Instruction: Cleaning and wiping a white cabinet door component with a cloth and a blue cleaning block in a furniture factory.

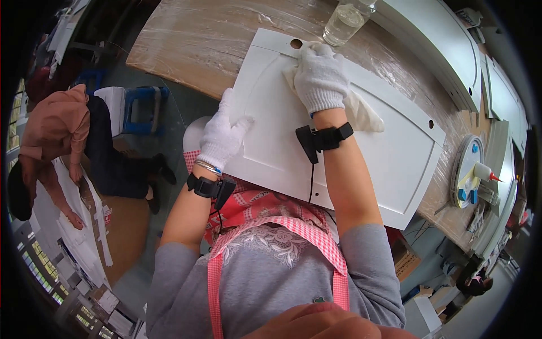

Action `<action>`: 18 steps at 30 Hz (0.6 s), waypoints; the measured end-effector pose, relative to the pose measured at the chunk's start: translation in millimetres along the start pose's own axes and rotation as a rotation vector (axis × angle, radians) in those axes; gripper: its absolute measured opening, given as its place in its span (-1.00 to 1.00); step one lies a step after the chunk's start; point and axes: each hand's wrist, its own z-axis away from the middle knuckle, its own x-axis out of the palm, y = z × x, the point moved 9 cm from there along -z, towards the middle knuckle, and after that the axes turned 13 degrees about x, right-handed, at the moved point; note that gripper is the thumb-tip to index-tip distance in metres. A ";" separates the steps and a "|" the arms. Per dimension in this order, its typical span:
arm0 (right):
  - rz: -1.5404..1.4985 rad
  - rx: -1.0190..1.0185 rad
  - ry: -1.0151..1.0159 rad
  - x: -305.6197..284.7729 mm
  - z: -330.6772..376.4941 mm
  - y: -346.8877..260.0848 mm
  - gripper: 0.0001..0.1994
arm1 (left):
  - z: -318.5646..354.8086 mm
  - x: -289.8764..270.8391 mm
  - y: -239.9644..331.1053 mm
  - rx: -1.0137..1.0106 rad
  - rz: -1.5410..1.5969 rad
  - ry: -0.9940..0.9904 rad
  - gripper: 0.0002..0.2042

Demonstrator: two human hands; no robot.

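Observation:
A white cabinet door panel (271, 141) with a raised frame and round holes lies tilted across the table in front of me. My left hand (223, 135), in a white knitted glove, rests at the panel's left edge with the thumb and fingers apart. My right hand (322, 76), gloved the same way, is closed on a white cloth (364, 113) and presses it against the panel near its far edge. Part of the cloth trails out to the right of my wrist. Just beyond my right hand stands a glass jar (344, 24) of clear liquid.
Plastic film covers the brown table (186, 45). More white panels (437, 42) are stacked at the far right. A round tray (467, 169) holds a white bottle (483, 172) with a red tip and blue blocks. At left, a person (59, 124) bends over white strips near a blue stool (141, 110).

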 end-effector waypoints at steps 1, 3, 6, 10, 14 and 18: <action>0.022 -0.027 0.000 18.7 -9.2 -19.0 -0.77 | -5.5 2.3 6.4 -0.002 -0.097 -0.058 -0.18; 0.053 -0.039 -0.050 30.2 -21.2 -48.0 -0.79 | -6.6 1.3 2.6 -0.029 -0.077 -0.059 -0.16; -0.052 -0.129 -0.055 23.5 -17.4 -45.3 -0.79 | -1.1 -1.8 -7.6 0.097 -0.014 -0.007 -0.12; -0.008 -0.007 -0.056 -4.0 -9.9 9.2 -0.78 | 6.0 3.6 -18.1 0.080 0.088 -0.082 -0.07; 0.058 0.050 -0.121 4.9 -10.3 -8.0 -0.78 | 5.1 7.7 -15.2 0.129 0.282 -0.141 -0.08; 0.129 -0.053 -0.126 41.2 -41.5 -68.8 -0.74 | 5.8 4.9 -15.9 0.179 0.323 -0.137 -0.19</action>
